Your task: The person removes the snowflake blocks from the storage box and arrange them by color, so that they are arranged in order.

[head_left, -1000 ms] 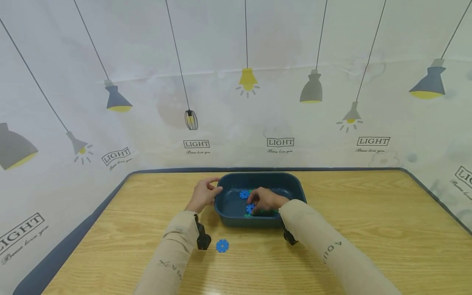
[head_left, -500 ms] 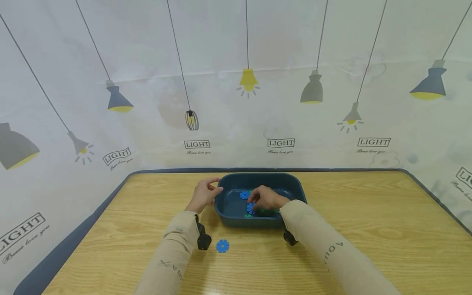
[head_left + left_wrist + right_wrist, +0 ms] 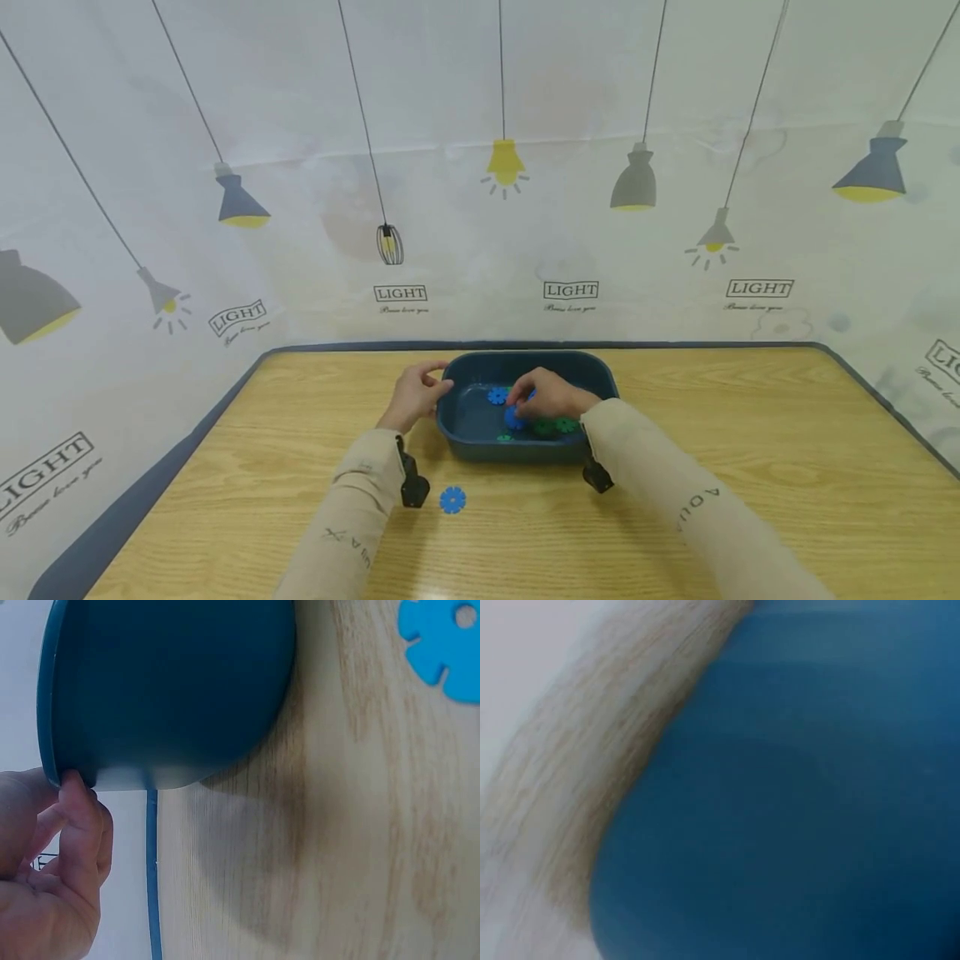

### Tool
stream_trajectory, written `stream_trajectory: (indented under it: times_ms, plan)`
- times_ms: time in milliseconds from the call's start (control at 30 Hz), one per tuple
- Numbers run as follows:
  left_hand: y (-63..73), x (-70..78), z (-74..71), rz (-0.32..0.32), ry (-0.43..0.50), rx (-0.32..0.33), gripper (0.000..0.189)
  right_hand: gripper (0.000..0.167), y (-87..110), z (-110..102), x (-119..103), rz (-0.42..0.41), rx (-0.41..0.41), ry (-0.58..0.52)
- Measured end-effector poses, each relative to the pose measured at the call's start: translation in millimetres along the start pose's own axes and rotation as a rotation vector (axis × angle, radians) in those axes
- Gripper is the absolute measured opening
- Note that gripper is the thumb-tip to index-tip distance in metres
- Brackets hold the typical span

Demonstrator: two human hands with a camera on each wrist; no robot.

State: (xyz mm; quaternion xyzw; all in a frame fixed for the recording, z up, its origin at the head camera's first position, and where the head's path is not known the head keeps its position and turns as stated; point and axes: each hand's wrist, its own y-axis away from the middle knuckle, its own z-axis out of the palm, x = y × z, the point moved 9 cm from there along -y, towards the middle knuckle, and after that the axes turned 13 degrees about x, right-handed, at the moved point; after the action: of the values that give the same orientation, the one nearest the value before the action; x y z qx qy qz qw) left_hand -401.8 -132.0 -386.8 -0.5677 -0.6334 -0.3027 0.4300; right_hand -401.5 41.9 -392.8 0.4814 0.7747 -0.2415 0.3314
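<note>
A dark blue plastic basin (image 3: 468, 451) holds several flat, notched snowflake discs. With thumb and fingers, my left hand (image 3: 412, 397) pinches the basin's left rim; the left wrist view shows the thumb and fingertips on that rim (image 3: 49, 712). Over the inside of the basin, my right hand (image 3: 551, 395) pinches a blue snowflake disc (image 3: 513, 419), partly covered by the fingers. Another blue snowflake disc (image 3: 497, 396) lies on the basin floor, left of the right hand. Green discs (image 3: 566, 425) lie beneath and beside that hand. The right wrist view shows only the basin's outer wall (image 3: 780, 810), blurred.
One loose blue disc (image 3: 452, 500) lies on the wooden table (image 3: 750, 467) in front of the basin, near the left wrist's black camera (image 3: 414, 483). Behind the table hangs a pale backdrop (image 3: 465, 233) printed with lamps.
My right hand has lifted slightly and shifted right with the blue disc in its fingers, uncovering more green discs. The left hand has stayed on the rim.
</note>
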Motion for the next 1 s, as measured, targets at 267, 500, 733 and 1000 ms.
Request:
stream_trajectory:
  times_ms: [267, 500, 733, 1000]
  plan:
    - [0.8, -2.5, 0.1, -0.014, -0.008, -0.011, 0.039, 0.013, 19.1, -0.9, -10.5, -0.036, -0.052, -0.082]
    - [0.1, -1.2, -0.3, -0.007, -0.013, -0.013, 0.038, 0.012, 32.6, -20.3, -35.3, -0.179, 0.081, -0.079]
    - [-0.6, -0.8, -0.4, 0.004, -0.018, -0.008, 0.038, 0.014, 45.4, -27.7, -49.0, -0.16, 0.047, -0.166]
    - [-0.5, -1.0, -0.2, -0.002, -0.009, -0.01, 0.038, 0.015, 59.4, -14.2, -63.3, -0.192, -0.066, -0.285]
